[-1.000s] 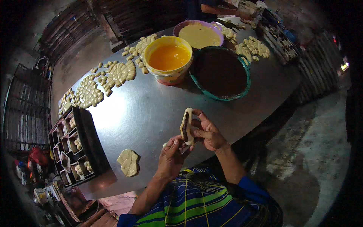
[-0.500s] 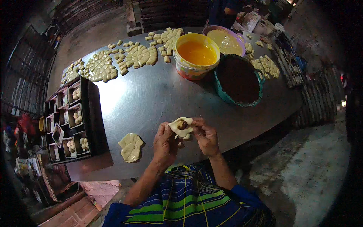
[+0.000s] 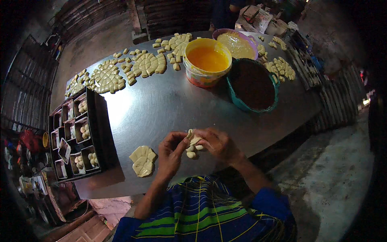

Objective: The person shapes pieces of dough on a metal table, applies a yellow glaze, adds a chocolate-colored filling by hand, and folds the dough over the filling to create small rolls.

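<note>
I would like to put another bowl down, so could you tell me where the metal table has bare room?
The widest bare patch on the metal table lies mid-table, bordered by the black tray, the yellow tub, the green bowl and the hands folding dough. A smaller strip runs right of the right hand. The far edge is crowded with cut dough pieces.

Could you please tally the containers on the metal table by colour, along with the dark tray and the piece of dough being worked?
Yellow bucket of orange liquid: 1
Purple bowl of pale mixture: 1
Teal bowl of dark filling: 1
Black compartment tray: 1
Dough piece held between left hand and right hand: 1
Total: 5
</note>
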{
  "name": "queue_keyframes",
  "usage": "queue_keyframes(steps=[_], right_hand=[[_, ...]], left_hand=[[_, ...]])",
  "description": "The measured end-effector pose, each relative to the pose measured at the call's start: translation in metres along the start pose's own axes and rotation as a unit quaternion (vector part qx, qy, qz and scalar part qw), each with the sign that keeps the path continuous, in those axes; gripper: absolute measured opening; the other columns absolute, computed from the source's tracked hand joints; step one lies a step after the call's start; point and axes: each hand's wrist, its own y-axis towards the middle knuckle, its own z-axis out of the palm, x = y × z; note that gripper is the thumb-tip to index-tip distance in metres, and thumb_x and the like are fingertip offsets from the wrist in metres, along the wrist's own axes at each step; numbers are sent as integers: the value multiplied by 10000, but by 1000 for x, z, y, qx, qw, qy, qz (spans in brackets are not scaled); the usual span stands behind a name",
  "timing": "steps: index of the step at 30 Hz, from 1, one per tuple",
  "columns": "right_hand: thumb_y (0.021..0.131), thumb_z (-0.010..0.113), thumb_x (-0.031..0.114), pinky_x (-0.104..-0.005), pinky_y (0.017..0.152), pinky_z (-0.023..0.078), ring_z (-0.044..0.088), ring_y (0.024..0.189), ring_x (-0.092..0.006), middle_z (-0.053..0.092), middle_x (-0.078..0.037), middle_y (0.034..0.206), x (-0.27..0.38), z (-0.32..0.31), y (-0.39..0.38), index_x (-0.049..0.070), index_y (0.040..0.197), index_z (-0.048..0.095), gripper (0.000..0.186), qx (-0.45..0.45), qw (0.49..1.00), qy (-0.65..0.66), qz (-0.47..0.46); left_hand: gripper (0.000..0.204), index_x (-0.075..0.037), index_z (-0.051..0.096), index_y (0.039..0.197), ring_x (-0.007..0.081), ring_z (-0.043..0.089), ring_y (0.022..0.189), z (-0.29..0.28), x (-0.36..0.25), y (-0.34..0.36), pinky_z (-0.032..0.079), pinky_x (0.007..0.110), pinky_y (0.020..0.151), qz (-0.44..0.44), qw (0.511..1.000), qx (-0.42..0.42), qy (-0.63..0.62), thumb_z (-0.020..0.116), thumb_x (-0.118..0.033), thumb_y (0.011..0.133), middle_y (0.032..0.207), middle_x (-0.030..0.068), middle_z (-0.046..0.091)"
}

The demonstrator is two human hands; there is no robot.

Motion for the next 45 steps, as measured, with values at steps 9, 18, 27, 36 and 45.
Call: queue_keyframes(steps=[9,18,27,36,45], right_hand=[[818,739,179,-374,682,546,678,850,-298,655,-76,879,-18,-27,24,95,1031,699,231,135,986,84,-53],[767,735,67,-373,858,581,682,991,-297,667,-141,1110,14,3,19,17,1177,657,420,3,996,-23,-91],[820,774,105,-365,832,564,668,1017,-268,658,-127,1123,33,33,0,47,1158,692,353,-127,985,-110,-46],[823,793,102,-307,769,532,674,850,-169,718,-88,924,23,41,-7,36,950,750,150,-167,905,289,265],[814,767,32,-314,790,549,665,970,-196,709,-90,1035,24,43,-16,79,1041,750,232,-127,939,244,207]], left_hand=[[242,-7,637,1108,140,605,932,-11,-19,0,487,295,837,-78,992,73,-71,663,-196,959,1034,71,654],[306,-60,587,1215,163,631,990,-15,14,5,517,289,883,-185,922,77,-332,645,-244,977,1112,50,644],[297,-16,592,1212,180,620,1066,-17,24,-2,506,324,953,-95,961,34,-256,670,-105,940,1162,80,633],[332,0,590,1250,187,578,1155,-19,9,0,464,345,1009,-46,981,102,-159,665,-77,935,1250,114,615],[355,22,616,1216,169,637,1012,-10,27,-5,519,316,895,-69,994,-36,-82,675,-210,954,1121,94,664]])
